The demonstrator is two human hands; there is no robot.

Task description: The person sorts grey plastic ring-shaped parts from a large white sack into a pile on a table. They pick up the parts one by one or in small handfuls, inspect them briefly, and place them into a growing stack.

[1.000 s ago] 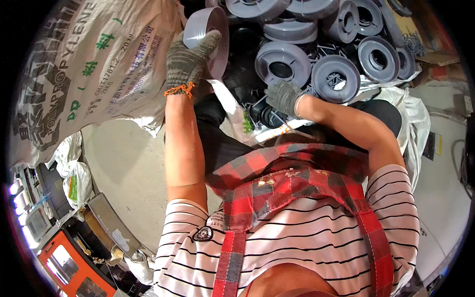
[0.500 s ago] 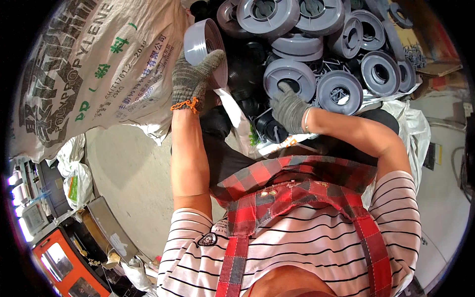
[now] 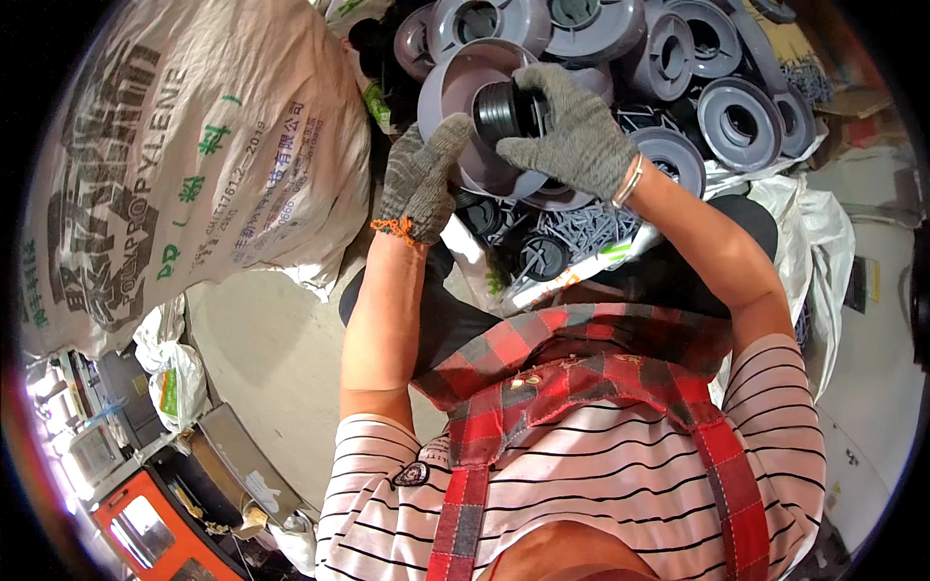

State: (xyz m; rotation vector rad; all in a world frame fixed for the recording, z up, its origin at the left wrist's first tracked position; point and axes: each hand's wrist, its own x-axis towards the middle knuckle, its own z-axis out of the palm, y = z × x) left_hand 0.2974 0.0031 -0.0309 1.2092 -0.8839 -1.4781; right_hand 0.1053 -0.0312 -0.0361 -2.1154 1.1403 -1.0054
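Note:
A grey plastic cup-shaped part (image 3: 450, 82) tilts toward me over the heap, its rim held in my left hand (image 3: 426, 174), thumb on the near edge. My right hand (image 3: 581, 131), in the same kind of grey knit glove, grips a black ribbed plastic ring (image 3: 496, 111) between thumb and fingers. That ring sits at the mouth of the grey part, partly inside it; whether the two touch I cannot tell. Below my hands lie loose grey plastic pins (image 3: 593, 225) and a black round part (image 3: 544, 256).
Several grey flanged rings (image 3: 741, 124) are piled at the far side and right. A large white woven sack (image 3: 223, 145) stands on the left. White sacking (image 3: 799, 228) drapes at the right. An orange machine (image 3: 160, 533) stands at lower left.
My left hand has brought the grey part rightward and turned its opening toward me. My right hand rose from the heap and now has a black ribbed ring at that opening.

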